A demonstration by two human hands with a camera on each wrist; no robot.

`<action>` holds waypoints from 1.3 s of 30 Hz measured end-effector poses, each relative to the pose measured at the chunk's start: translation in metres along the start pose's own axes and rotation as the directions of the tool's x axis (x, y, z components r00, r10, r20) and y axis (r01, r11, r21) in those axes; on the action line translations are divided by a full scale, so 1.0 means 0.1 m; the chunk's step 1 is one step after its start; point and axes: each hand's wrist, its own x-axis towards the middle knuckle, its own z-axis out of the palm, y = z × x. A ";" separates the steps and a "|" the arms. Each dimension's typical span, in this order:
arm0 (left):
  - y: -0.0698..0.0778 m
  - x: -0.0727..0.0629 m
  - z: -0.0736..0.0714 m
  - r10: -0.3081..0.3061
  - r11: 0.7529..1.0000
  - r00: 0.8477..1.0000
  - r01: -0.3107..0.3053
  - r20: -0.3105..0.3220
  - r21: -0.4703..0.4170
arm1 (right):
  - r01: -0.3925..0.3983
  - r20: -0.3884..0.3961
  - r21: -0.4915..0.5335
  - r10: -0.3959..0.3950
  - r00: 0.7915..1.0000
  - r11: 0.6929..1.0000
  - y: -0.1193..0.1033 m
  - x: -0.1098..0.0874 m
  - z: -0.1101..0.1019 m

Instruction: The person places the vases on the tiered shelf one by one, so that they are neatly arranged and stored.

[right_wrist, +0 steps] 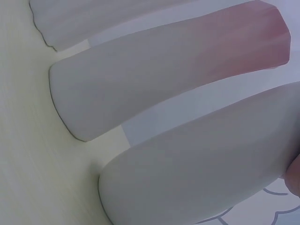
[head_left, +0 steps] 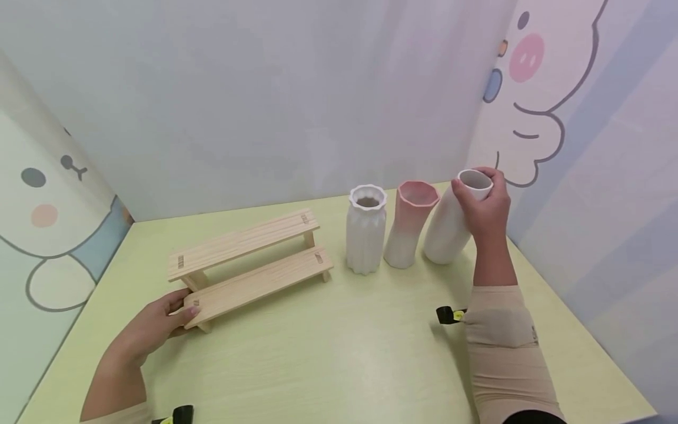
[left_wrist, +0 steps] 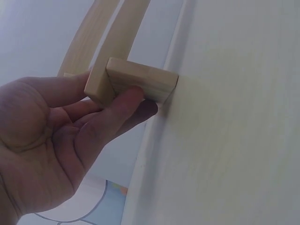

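Observation:
My left hand (head_left: pixel 150 327) pinches the near-left end of a two-step wooden stand (head_left: pixel 259 285), thumb above the lower board in the head view. In the left wrist view, its fingers lie against the board's end and the short wooden foot (left_wrist: pixel 140 77). At the right, my right hand (head_left: pixel 487 206) grips a smooth white vase (head_left: pixel 447 232) around its upper part, just below the rim. Beside that vase stands a pink-and-white vase (head_left: pixel 405 235) with an angular rim. Further left is a white ribbed vase (head_left: pixel 365 235) with a scalloped rim. The right wrist view shows mostly vase bodies; little of the hand appears.
All of it is on a pale yellow-green table (head_left: pixel 328 353). A light curtain (head_left: pixel 265 106) hangs behind, with cartoon animals printed at both sides. Small black-and-yellow pieces (head_left: pixel 450 315) stick out by each forearm.

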 end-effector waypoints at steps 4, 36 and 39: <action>0.00 0.00 0.00 -0.011 1.000 1.000 0.011 0.006 -0.005 | 0.022 0.004 0.002 -0.022 1.000 1.000 -0.03 -0.02 -0.01; 0.00 -0.01 0.01 0.015 1.000 1.000 -0.015 0.007 -0.015 | 0.108 0.052 -0.008 -0.107 0.993 0.994 -0.81 -0.33 -0.34; 0.00 -0.01 0.01 0.009 1.000 1.000 -0.009 0.001 -0.010 | 0.125 0.081 -0.005 -0.124 0.989 0.992 -0.88 -0.40 -0.35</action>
